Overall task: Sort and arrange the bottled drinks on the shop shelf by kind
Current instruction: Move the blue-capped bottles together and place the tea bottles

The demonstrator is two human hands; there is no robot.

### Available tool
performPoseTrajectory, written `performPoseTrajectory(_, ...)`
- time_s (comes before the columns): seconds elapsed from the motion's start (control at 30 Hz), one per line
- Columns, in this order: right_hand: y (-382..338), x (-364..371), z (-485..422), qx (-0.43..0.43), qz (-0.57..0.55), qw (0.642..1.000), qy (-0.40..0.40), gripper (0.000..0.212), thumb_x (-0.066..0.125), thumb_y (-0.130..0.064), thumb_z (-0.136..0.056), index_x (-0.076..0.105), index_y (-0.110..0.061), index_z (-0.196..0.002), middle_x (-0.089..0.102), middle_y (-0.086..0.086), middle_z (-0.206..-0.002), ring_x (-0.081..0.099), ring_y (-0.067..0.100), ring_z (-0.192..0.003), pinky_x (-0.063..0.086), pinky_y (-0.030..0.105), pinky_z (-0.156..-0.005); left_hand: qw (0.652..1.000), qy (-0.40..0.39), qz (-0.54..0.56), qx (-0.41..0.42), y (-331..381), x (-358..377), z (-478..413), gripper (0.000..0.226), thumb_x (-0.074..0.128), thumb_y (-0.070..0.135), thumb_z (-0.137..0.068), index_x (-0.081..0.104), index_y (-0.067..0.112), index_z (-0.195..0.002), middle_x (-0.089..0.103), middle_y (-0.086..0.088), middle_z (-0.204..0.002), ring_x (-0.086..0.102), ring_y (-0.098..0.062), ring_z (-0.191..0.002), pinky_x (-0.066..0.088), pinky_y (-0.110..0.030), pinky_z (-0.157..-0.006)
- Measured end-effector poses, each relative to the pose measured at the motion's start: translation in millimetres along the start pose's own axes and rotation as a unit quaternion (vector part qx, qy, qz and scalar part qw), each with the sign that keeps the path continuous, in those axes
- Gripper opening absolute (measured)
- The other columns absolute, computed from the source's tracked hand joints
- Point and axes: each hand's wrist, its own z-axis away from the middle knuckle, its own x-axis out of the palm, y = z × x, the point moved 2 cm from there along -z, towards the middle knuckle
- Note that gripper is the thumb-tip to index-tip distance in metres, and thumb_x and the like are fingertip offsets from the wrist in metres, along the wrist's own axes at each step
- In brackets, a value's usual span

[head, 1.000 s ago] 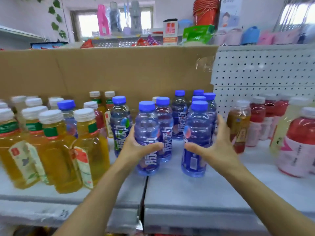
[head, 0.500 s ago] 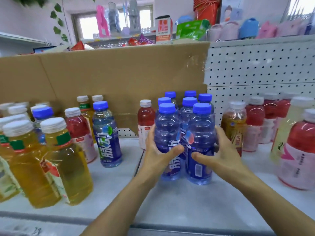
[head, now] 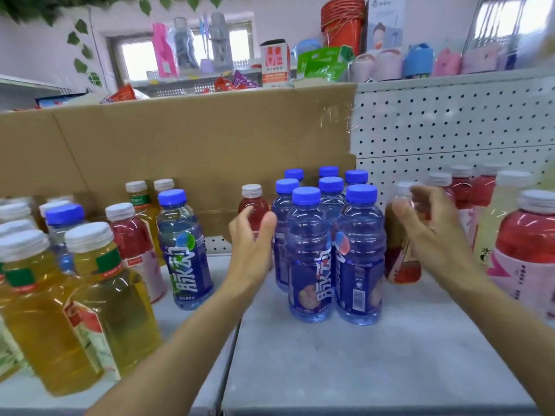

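**Head view.** A block of blue-capped bottles (head: 309, 259) stands upright and tightly packed mid-shelf (head: 345, 370), in front of a cardboard sheet (head: 195, 145).

- **Hands:** The left hand (head: 252, 244) lies just beside the block's left flank, fingers straight and released, grasping nothing. The right hand (head: 426, 232), blurred, hovers apart from the right flank in front of an amber-red bottle (head: 402, 265). Its fingers are loosely curved and apparently empty.
- **Step in hand, as judged:** This kind is being gathered. Done well, the stray blue bottle (head: 186, 250) at left joins the block, as does the one among the yellow tea bottles (head: 111, 301). Each should be gripped mid-body, kept upright and set label forward. The red bottle (head: 253, 205) behind the left hand belongs with the reds at right.
- **Writing:** The blue labels carry large white characters, 脉动. One front bottle shows its barcode. Other print is too small to read.
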Motion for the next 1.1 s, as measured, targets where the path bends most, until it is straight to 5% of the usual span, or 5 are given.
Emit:
performPoseTrajectory(0.27, 15, -9, -56, 0.095, 0.046, 0.992, -0.063, 0.063, 0.054, -0.037, -0.099, 0.027, -0.017, -0.152, 0.045, 0.01, -0.143, 0.045, 0.021, -0.124, 0.041, 0.042, -0.105, 0.996, 0.065, -0.055, -0.035, 1, -20, -79, 0.065, 0.051, 0.039, -0.1, 0.026, 0.015, -0.155, 0.03, -0.005, -0.16, 0.033, -0.021, -0.143, 0.029, -0.04, -0.117)
performPoseTrajectory(0.5, 26, -6, -66, 0.127, 0.037, 0.986, -0.105, 0.052, 0.056, -0.041, -0.097, 0.042, -0.017, -0.141, 0.058, 0.009, -0.132, 0.058, 0.025, -0.114, 0.049, 0.043, -0.096, 0.994, 0.006, -0.08, -0.074, -6, -8, -100, 0.044, 0.058, 0.045, -0.096, 0.057, 0.019, -0.131, 0.063, -0.006, -0.123, 0.059, -0.023, -0.109, 0.043, -0.033, -0.089)
performPoseTrajectory(0.73, 16, -34, -34, 0.079, 0.053, 0.99, -0.105, 0.049, 0.06, -0.043, -0.093, 0.051, -0.019, -0.135, 0.06, 0.003, -0.122, 0.059, 0.021, -0.11, 0.05, 0.045, -0.097, 0.993, 0.015, -0.114, -0.035, -4, -9, -83, 0.04, 0.054, 0.044, -0.099, 0.053, 0.016, -0.127, 0.058, -0.002, -0.113, 0.055, -0.021, -0.103, 0.042, -0.033, -0.085)
performPoseTrajectory(0.9, 3, -61, 8, 0.042, -0.014, 0.994, -0.104, 0.039, 0.063, -0.044, -0.089, 0.059, -0.025, -0.123, 0.067, -0.008, -0.104, 0.064, -0.004, -0.084, 0.05, 0.023, -0.072, 0.99, 0.016, -0.136, 0.007, 9, -25, -37, 0.03, 0.052, 0.048, -0.098, 0.05, 0.024, -0.115, 0.059, 0.003, -0.106, 0.057, -0.017, -0.098, 0.044, -0.035, -0.083)
performPoseTrajectory(1.1, -3, -56, 31, 0.067, -0.101, 0.989, -0.09, 0.045, 0.064, -0.056, -0.075, 0.062, -0.021, -0.103, 0.071, 0.0, -0.093, 0.069, 0.016, -0.088, 0.053, 0.032, -0.073, 0.991, 0.004, -0.133, 0.029, 34, -28, 20, 0.025, 0.048, 0.049, -0.099, 0.047, 0.029, -0.115, 0.054, 0.018, -0.098, 0.051, 0.006, -0.087, 0.04, -0.02, -0.069)
